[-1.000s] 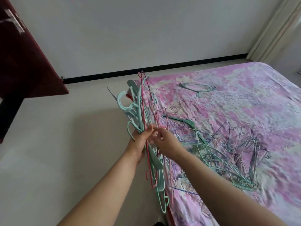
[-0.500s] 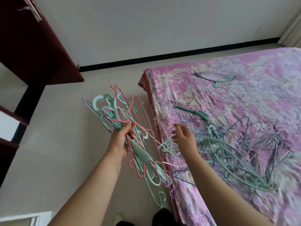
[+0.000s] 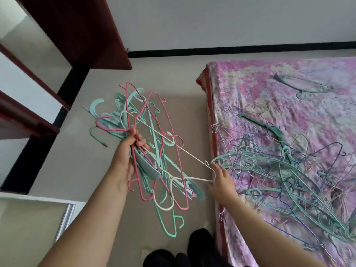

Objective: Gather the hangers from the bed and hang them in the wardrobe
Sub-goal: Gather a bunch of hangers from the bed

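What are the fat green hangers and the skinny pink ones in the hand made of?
The fat green hangers in the left hand look like matte moulded plastic: broad, flat, smoothly curved arms. The skinny pink ones look like wire, probably metal with a coloured coating, since they are thin and bent at sharp corners. The coating itself cannot be confirmed from this view.

The bundle of hangers (image 3: 150, 151) mixes mint green, pink and one cream-white wire hanger (image 3: 185, 151). At three o'clock the bedsheet (image 3: 289, 89) is a mottled floral print in pink, lilac and pale yellow, with teal-green, blue and pale wire hangers (image 3: 289, 170) tangled on it. The wardrobe (image 3: 81, 31) at eleven o'clock is dark reddish-brown, the floor (image 3: 77, 160) beige, the skirting board (image 3: 231, 51) black against a white wall (image 3: 212, 20).
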